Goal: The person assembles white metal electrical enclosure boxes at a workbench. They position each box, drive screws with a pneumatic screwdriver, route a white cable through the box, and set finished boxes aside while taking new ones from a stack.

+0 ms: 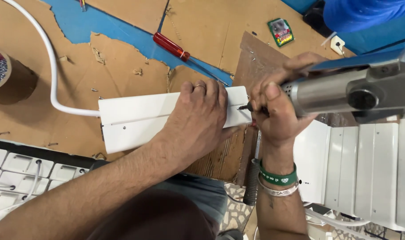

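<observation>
White casing (136, 120) pinned by flat left hand (196, 122); right hand (278, 109) grips driver (349, 91).

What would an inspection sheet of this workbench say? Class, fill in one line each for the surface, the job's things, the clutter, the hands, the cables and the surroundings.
Surface: torn brown cardboard over a blue sheet.
Job's things: white power strip lying flat; power screwdriver with its tip at the strip's right end.
Clutter: red-handled screwdriver, small green packet, tape roll holding screws, loose screws on the cardboard.
Hands: left hand pressing the strip down; right hand gripping the power screwdriver.
Cables: white cord running from the strip's left end.
Surroundings: more white casings at right, others at lower left.
</observation>
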